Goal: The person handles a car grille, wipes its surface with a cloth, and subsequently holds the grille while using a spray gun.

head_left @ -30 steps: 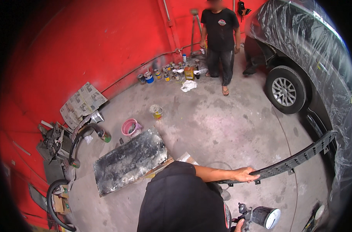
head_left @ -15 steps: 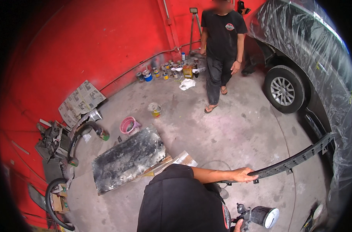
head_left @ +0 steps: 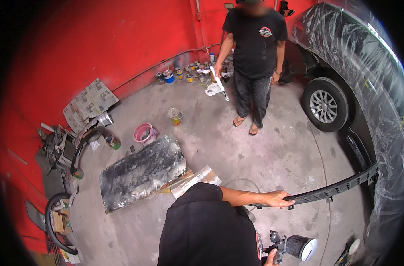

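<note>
Nearest, the right hand (head_left: 271, 257) gripped a dark spray gun (head_left: 279, 243) with a white-ended round cup, while beyond it the left hand (head_left: 279, 199) clasped a long, curved black plastic strip (head_left: 335, 189), its axis running rightward toward the plastic-draped dark car (head_left: 359, 66).

we can read no words: the badge (head_left: 265, 32) on the co-worker's shirt (head_left: 251, 51), right of the pink bucket (head_left: 150, 137), newsprint (head_left: 89, 103) left of it and labels (head_left: 190, 79) on cans (head_left: 168, 79) beyond it are too small.
</note>
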Motion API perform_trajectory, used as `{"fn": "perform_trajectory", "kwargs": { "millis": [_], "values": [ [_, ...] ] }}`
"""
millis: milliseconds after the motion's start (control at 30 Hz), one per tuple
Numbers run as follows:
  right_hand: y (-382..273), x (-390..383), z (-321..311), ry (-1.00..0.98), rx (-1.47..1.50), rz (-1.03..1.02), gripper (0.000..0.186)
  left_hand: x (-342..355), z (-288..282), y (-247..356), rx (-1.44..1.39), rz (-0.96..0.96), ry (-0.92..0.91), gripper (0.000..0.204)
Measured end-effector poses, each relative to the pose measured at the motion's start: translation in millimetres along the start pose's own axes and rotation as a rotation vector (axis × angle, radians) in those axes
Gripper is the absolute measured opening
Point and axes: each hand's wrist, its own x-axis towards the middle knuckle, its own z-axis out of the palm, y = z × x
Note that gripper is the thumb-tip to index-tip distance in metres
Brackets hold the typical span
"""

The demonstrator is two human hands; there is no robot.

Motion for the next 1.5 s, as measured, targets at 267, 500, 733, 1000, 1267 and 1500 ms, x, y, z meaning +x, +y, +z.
{"fn": "perform_trajectory", "kwargs": {
  "millis": [267, 500, 733, 1000, 1267, 1500],
  "values": [
    [-36, -14, -13, -0.070, -0.289, -0.117, 0.035, -5, -1, -5, 0.013, -0.013, 0.037, 0.047],
    [-25, -11, -4, -0.083, -0.205, -0.113, 0.038, -8, -2, -1, 0.010, -0.013, 0.019, 0.052],
    [-42, -19, -5, -0.101, -0.188, 0.024, 0.035, -7, 2, -4, -0.021, 0.015, 0.033, 0.049],
    [-58, -23, -6, -0.089, -0.271, -0.101, 0.032, -9, -5, -5, -0.031, 0.016, 0.046, 0.051],
    [-60, -23, -14, -0.035, -0.292, -0.256, 0.033, -5, -10, -8, 0.016, 0.004, 0.013, 0.051],
    [0, 14, 1, -0.144, -0.186, -0.175, 0.036, -9, -17, -5, -0.005, -0.010, 0.097, 0.058]
  ]
}}
